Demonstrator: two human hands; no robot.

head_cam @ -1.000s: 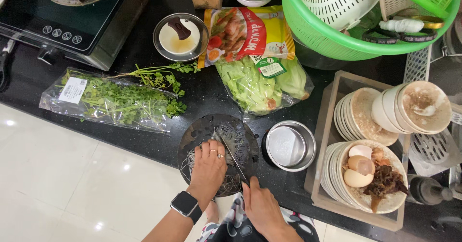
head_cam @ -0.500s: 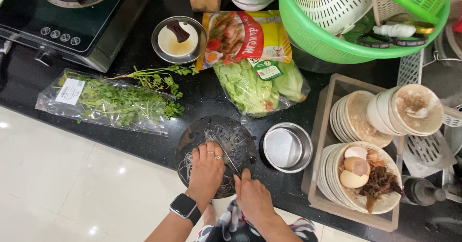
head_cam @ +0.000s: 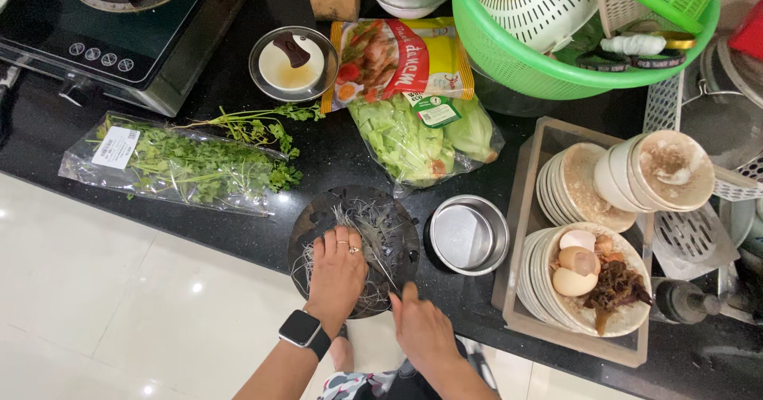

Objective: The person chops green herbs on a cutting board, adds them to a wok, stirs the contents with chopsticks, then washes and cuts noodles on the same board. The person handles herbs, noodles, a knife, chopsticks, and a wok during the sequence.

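Observation:
A dark round board (head_cam: 318,217) lies at the front edge of the black counter, with a tangle of thin pale strands (head_cam: 385,233) on it. My left hand (head_cam: 338,277), with rings and a smartwatch on the wrist, presses flat on the strands. My right hand (head_cam: 421,328) is just right of it at the board's near edge. It grips a thin knife (head_cam: 380,258) with the index finger stretched along it, and the blade runs diagonally across the strands.
An empty steel bowl (head_cam: 469,233) stands right of the board. A bag of green herbs (head_cam: 183,161) lies to the left, with bagged lettuce (head_cam: 421,133) and a lidded bowl (head_cam: 292,62) behind. A wooden tray (head_cam: 517,217) of stacked plates, one holding eggshells (head_cam: 576,269), sits right. A stove (head_cam: 119,34) and green basket (head_cam: 556,74) are at the back.
Both hands stay at the board. The right hand and knife have shifted slightly toward the near edge, and the left hand has barely moved.

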